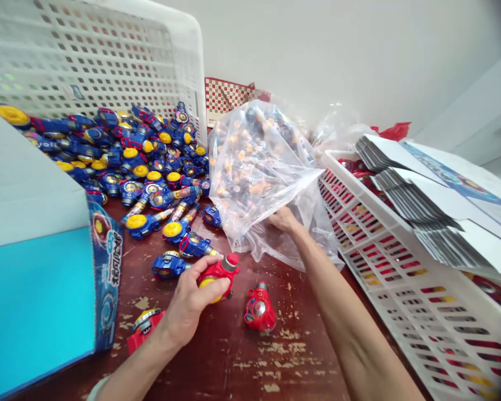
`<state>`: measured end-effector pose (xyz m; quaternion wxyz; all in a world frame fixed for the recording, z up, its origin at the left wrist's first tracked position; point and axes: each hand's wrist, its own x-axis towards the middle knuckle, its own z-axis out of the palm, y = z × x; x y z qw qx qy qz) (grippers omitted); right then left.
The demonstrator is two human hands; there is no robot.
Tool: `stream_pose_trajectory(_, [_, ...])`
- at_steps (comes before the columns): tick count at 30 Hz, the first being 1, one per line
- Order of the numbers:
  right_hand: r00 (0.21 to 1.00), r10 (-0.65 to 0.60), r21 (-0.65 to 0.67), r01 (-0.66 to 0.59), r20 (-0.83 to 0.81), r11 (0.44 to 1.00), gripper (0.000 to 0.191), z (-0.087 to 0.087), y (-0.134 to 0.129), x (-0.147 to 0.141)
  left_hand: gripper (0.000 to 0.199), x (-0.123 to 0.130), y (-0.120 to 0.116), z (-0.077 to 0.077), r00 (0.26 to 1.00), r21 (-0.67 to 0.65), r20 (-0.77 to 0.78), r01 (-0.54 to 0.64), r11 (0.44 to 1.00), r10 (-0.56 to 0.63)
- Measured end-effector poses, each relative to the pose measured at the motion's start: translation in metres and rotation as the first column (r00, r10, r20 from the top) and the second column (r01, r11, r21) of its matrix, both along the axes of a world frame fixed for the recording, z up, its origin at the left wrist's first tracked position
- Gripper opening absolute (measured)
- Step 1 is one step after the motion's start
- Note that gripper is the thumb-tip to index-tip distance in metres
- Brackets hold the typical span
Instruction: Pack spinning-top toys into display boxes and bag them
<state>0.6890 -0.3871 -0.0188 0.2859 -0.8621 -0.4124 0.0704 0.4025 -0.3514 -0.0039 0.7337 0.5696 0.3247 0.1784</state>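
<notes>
**Red toy [220, 272] in our left hand [194, 295], our right hand [281, 219] at the clear bag [261, 161]**

We have the left hand closed round the red toy, its thumb over the yellow part, the grey neck and red cap sticking out; the toy is held on our side of the clear bag, a little to the left. Our right hand reaches the near lower edge of the bag, where wrinkled film partly covers the fingers, so we cannot tell how far they are open or whether they grip anything. Through the film we see many small blue and orange pieces, too blurred to make out.

Nearer to us than the bag, a second red toy [260, 309] lies on the worn, dark red counter [292, 367], between our forearms. A third red toy [140, 337], partly hidden by our left forearm, is further left.

Left of the bag, blue toys [154, 189] with yellow parts spread in a heap beside a white crate [171, 16]. Nearer to us on that side stands an open carton [37, 301], turquoise inside. Right of the bag is a white basket [394, 287] of red toys, flat cartons [455, 206] stacked on top. Behind the bag is a checked paper bag [225, 97].
</notes>
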Motion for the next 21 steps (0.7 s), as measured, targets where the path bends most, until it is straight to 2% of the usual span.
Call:
stream_pose_trajectory(2, [0.99,0.012,0.05,-0.005,-0.139,0.999,0.033,0.006,-0.025,-0.021,0.041,-0.005,0.004,0.005,0.997,-0.302,0.068,-0.008,0.953,0.03])
stream_pose_trajectory(4, [0.965,0.035,0.146,0.004,-0.261,0.989,0.047,0.013,-0.053,-0.05,0.042,-0.009,0.004,0.007,0.996,-0.408,0.091,0.017,0.913,0.022])
stream_pose_trajectory(5, [0.944,0.06,0.214,0.012,-0.323,0.977,0.05,0.017,-0.067,-0.068,0.042,-0.011,0.002,0.007,0.996,-0.402,0.087,0.035,0.915,0.0])
stream_pose_trajectory(7, [0.837,0.151,0.436,0.113,-0.526,0.893,0.042,0.022,-0.088,-0.106,0.043,-0.014,-0.003,0.006,0.997,-0.364,0.067,0.069,0.929,-0.047])
stream_pose_trajectory(9, [0.722,0.223,0.515,0.211,-0.655,0.831,0.034,0.026,-0.101,-0.142,0.043,-0.015,-0.01,0.006,0.997,-0.346,0.046,0.08,0.935,-0.069])
stream_pose_trajectory(10, [0.673,0.248,0.521,0.238,-0.697,0.82,0.031,0.026,-0.105,-0.157,0.043,-0.015,-0.013,0.005,0.997,-0.345,0.038,0.072,0.936,-0.063])
stream_pose_trajectory(12, [0.614,0.267,0.502,0.248,-0.743,0.828,0.028,0.027,-0.111,-0.177,0.042,-0.015,-0.018,0.005,0.999,-0.345,0.021,0.041,0.938,-0.035])
stream_pose_trajectory(14, [0.613,0.254,0.464,0.211,-0.748,0.86,0.027,0.028,-0.117,-0.185,0.041,-0.016,-0.02,0.005,1.0,-0.334,-0.013,0.022,0.942,-0.028])
stream_pose_trajectory(17, [0.601,0.274,0.414,0.104,-0.751,0.904,0.029,0.031,-0.126,-0.183,0.039,-0.019,-0.02,0.007,0.997,-0.309,-0.04,0.054,0.95,-0.069])
stream_pose_trajectory(19, [0.587,0.3,0.411,0.062,-0.752,0.909,0.03,0.035,-0.13,-0.179,0.038,-0.021,-0.019,0.009,0.996,-0.295,-0.029,0.073,0.953,-0.086])
stream_pose_trajectory(21, [0.62,0.299,0.413,0.045,-0.725,0.91,0.03,0.039,-0.133,-0.176,0.037,-0.022,-0.018,0.01,0.996,-0.289,-0.018,0.082,0.954,-0.092])
